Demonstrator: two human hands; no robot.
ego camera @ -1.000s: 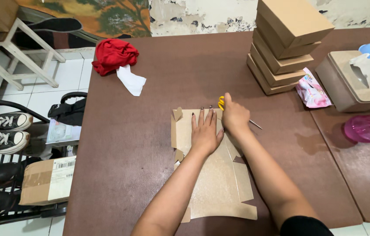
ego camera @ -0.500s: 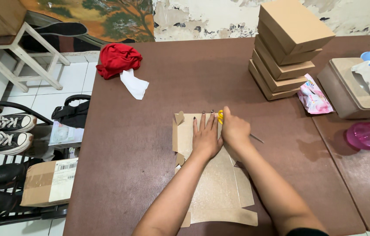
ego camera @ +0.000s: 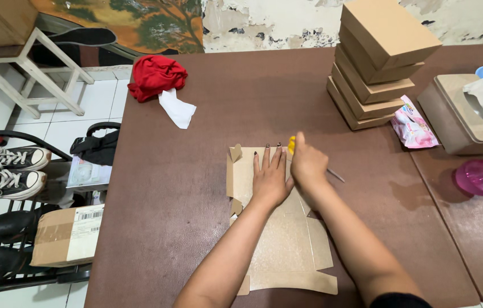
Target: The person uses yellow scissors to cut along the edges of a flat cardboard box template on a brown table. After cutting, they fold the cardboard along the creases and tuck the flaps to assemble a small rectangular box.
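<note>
The left hand [ego camera: 270,179] is pressing open-palmed on the flat cardboard blank [ego camera: 287,239] while the right hand [ego camera: 308,165] is gripping what looks like a yellow-handled tool [ego camera: 291,145], best drawn steadily along the crease.

Bare forearms, dark-painted nails on the left hand [ego camera: 270,179], a black sleeve edge at the right arm

Box stack [ego camera: 375,68] beyond, well apart

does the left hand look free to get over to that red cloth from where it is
Probably yes: the left hand lies flat on the cardboard sheet, holding nothing, and only bare brown table lies between it and the red cloth.
</note>
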